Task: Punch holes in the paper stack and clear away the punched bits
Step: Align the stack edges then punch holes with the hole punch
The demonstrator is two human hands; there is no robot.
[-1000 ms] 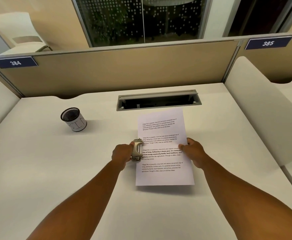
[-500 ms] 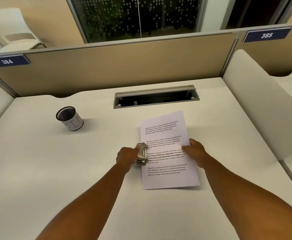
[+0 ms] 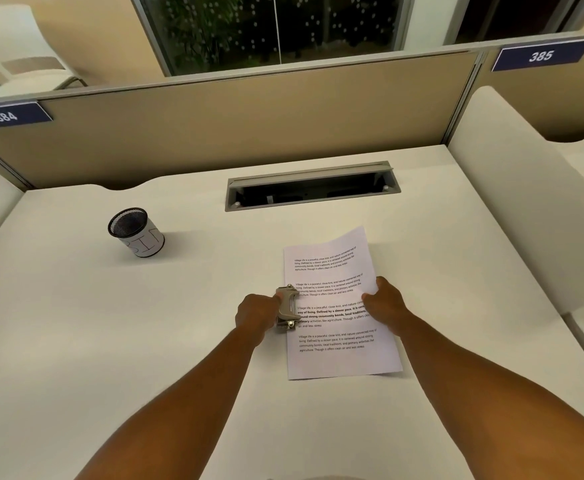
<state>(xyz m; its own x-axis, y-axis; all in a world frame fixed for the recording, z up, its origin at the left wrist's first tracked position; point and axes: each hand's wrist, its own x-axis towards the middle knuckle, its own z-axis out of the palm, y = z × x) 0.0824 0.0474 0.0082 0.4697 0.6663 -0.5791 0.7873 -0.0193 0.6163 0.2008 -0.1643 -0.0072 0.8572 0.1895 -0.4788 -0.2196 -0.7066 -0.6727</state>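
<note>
A white paper stack (image 3: pixel 339 355) with printed paragraphs lies on the desk, its far end lifted slightly. A small metal hole punch (image 3: pixel 286 309) sits on the stack's left edge at mid-height. My left hand (image 3: pixel 256 311) is closed around the punch from the left. My right hand (image 3: pixel 385 304) grips the stack's right edge, thumb on top. No punched bits are visible.
A black mesh cup (image 3: pixel 137 232) wrapped in white paper marked "BIN" stands at the back left. An open cable tray (image 3: pixel 313 187) is set into the white desk (image 3: pixel 110 341). Tan partitions (image 3: pixel 249 126) close the back; a padded divider (image 3: pixel 533 188) rises on the right.
The sheets have turned a little clockwise and now lie angled, with the punch and both hands following; the grips are unchanged. The camera has shifted slightly.
</note>
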